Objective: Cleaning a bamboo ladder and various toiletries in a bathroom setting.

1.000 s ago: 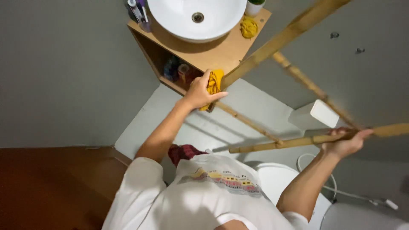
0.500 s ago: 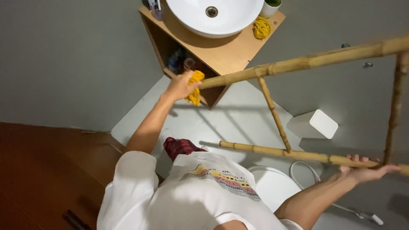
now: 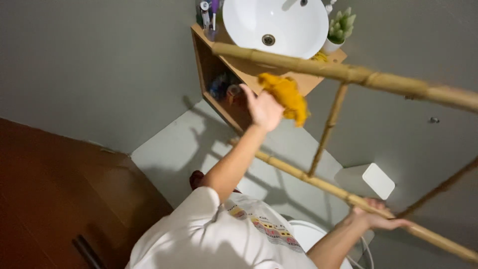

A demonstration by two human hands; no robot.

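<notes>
Below the sink [image 3: 279,25], our left hand [image 3: 264,107] clutches a yellow cloth [image 3: 286,97]; our right hand [image 3: 378,219] grips the bamboo ladder [image 3: 318,182], which could swing into it.

Knotty matt bamboo ladder [image 3: 348,74], soft yellow cloth [image 3: 286,97], glossy white ceramic basin [image 3: 279,25].

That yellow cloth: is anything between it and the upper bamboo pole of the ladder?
Nothing visible. The left hand holds the yellow cloth just under the upper bamboo pole, with only open air between them. Whether the cloth touches the pole cannot be told. The right hand grips the lower pole.
</notes>
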